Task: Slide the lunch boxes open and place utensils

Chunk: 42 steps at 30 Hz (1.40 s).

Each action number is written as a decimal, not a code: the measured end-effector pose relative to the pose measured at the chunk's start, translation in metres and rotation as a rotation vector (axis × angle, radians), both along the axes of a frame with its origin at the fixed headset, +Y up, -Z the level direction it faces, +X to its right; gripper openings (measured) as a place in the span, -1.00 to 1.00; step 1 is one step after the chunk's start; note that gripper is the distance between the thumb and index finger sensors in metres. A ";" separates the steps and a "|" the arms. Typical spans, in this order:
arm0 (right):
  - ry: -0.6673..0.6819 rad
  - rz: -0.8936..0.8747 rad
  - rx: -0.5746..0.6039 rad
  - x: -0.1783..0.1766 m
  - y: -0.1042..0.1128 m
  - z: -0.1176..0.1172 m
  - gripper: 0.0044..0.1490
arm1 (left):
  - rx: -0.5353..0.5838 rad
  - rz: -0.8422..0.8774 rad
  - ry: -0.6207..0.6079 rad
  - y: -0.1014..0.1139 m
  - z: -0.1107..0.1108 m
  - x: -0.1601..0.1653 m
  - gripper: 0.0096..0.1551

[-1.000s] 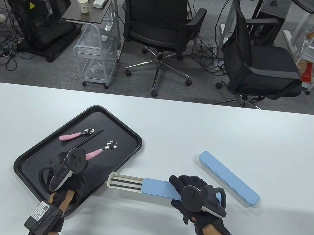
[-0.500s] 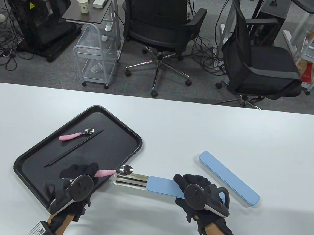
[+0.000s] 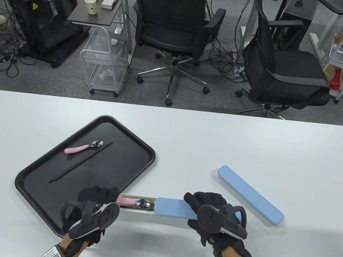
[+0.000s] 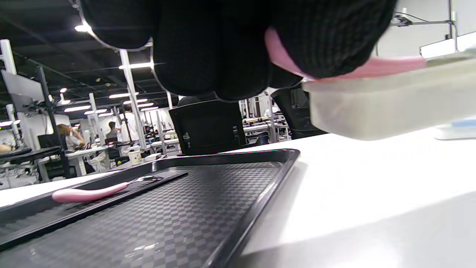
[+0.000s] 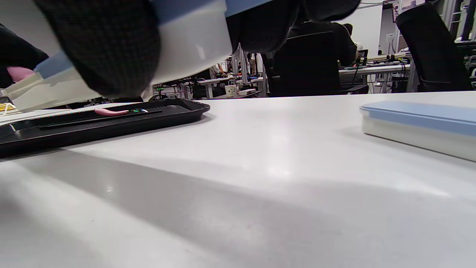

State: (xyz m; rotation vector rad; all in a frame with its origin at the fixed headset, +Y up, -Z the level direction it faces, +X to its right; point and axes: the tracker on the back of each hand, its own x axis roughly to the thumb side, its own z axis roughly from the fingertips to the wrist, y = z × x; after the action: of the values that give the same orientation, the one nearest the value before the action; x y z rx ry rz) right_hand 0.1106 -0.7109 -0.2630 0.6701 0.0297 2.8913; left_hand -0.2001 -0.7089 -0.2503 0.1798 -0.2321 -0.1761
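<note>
Since a second ago the left hand [image 3: 97, 206] has left the tray [image 3: 34, 188], carrying the pink-handled spoon [image 3: 135, 202] rightward, and now lowers it into the open end of the lunch box [image 3: 140, 205], bowl toward 3 o'clock. Its fingers pinch the pink handle, as the left wrist view shows [image 4: 282, 59]. At about 10 o'clock from that hand, a second pink spoon [image 3: 83, 147] and a black chopstick [image 3: 80, 162] lie on the tray.

Judging by its look, the spoon is light and stiff, its steel bowl slick, so the handle is the place to hold. The box seems thin, light plastic that would skate on the smooth table [image 3: 188, 136] unless braced. The right hand [image 3: 212, 213] grips its covered half, under the slid-back blue lid [image 3: 173, 208]; the right wrist view suggests the box is lifted off the table.

Whether the chopsticks seen earlier remain under the spoon is hidden. At 2 o'clock from the right hand, a second blue box [image 3: 249, 195] lies unopened.
</note>
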 end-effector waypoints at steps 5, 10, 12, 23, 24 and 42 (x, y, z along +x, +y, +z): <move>0.033 -0.007 0.004 -0.008 0.001 0.004 -0.01 | 0.027 -0.056 -0.042 -0.003 0.006 0.015 -0.37; 0.045 0.020 0.030 -0.015 0.001 0.007 -0.01 | 0.037 -0.084 -0.080 -0.010 0.010 0.027 -0.36; 0.049 0.015 0.030 -0.016 0.001 0.008 -0.01 | 0.051 -0.093 -0.091 -0.009 0.012 0.031 -0.36; 0.058 0.005 0.008 -0.018 0.000 0.008 -0.01 | -0.028 0.049 -0.089 -0.009 0.008 0.025 -0.31; 0.057 0.002 0.005 -0.017 0.000 0.008 -0.01 | -0.025 0.051 -0.084 -0.009 0.008 0.025 -0.32; -0.024 -0.068 0.035 0.011 0.005 -0.002 -0.01 | -0.145 0.281 -0.018 -0.007 -0.012 -0.025 -0.10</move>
State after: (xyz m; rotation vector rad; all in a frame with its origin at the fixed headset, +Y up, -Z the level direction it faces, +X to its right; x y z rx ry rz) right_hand 0.1220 -0.7062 -0.2653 0.6300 -0.0458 2.8405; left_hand -0.2255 -0.7155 -0.2622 0.0688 -0.2338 0.1216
